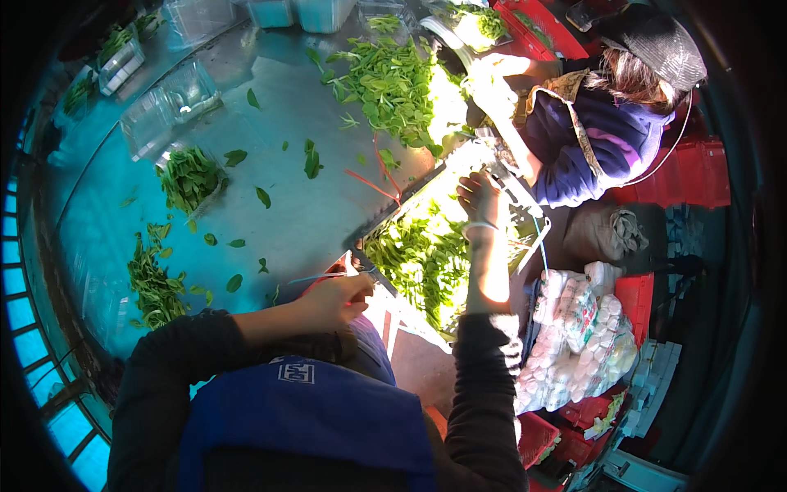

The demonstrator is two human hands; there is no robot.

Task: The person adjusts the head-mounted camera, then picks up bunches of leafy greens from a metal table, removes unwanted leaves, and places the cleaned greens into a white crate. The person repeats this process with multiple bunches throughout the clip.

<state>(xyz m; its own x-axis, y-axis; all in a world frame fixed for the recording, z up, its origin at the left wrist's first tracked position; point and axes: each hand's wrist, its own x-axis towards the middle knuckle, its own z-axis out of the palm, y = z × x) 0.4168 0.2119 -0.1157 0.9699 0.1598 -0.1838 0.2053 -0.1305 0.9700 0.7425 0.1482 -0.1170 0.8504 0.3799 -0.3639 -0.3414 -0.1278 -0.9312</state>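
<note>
My right hand reaches over the far side of a crate of leafy greens; its fingers are partly bent, and glare hides what they touch. At the crate's near left corner is my left hand, fingers curled beside a thin pale blue strap; whether it grips the strap or the rim I cannot tell. A larger pile of loose greens lies on the metal table beyond the crate. Red ties rest near the crate's edge.
A co-worker in a cap stands at the upper right, hands over greens. Clear plastic boxes and bunches of greens are on the table's left. Bagged white trays sit at the right near red crates.
</note>
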